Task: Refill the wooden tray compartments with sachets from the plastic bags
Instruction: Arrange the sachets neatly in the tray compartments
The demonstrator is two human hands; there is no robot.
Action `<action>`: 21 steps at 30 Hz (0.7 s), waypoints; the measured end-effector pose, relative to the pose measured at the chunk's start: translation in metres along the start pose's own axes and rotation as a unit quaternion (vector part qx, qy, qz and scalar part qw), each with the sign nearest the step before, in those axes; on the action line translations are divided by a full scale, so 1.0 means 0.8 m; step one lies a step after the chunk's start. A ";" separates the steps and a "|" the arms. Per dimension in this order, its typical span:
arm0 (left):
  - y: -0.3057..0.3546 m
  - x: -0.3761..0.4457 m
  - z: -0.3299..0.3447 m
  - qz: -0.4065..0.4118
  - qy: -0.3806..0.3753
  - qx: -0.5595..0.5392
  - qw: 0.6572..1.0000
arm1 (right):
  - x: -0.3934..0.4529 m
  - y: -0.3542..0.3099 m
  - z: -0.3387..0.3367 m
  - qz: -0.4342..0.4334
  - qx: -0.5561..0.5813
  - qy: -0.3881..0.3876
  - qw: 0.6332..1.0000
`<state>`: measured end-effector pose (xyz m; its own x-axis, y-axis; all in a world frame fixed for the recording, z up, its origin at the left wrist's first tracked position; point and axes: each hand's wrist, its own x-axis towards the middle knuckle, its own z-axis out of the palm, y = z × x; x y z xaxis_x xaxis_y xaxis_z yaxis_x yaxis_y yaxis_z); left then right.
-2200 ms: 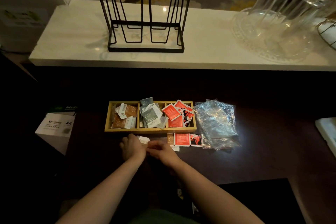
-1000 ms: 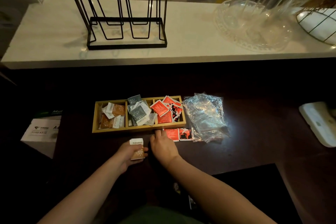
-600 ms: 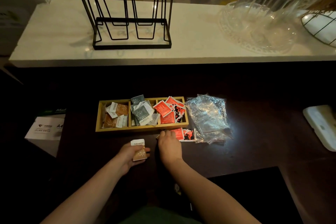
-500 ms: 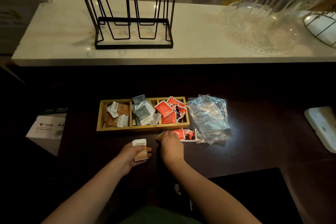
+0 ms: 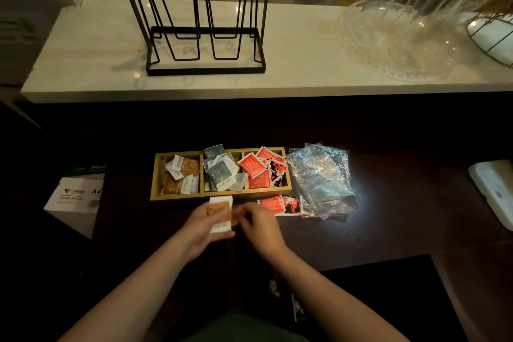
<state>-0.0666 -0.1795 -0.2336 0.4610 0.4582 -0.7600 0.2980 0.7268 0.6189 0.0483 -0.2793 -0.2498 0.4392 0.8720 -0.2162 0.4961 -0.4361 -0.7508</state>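
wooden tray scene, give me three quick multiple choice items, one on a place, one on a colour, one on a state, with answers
1. Where do the empty plastic bags lie?
A. right of the wooden tray
B. on the white counter
C. inside the tray

2. What colour are the sachets in the tray's right compartment?
A. mostly grey
B. mostly red
C. mostly brown

3. What is the left hand doing?
A. resting flat on the table
B. reaching into the bags
C. holding a small stack of brown and white sachets

Answers:
1. A, the crumpled bags sit beside the tray's right end.
2. B, red packets fill that compartment.
3. C, its fingers wrap the stack just in front of the tray while the right hand meets it.
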 end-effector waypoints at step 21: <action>0.086 0.055 -0.068 0.246 0.262 0.470 0.806 | 0.014 0.079 -0.048 -0.038 -0.379 0.030 0.924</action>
<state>-0.0712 -0.0814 -0.2357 0.3738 0.9050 -0.2030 0.8015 -0.2050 0.5618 0.1135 -0.3059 -0.2754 0.4109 0.9025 -0.1289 0.8995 -0.4243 -0.1038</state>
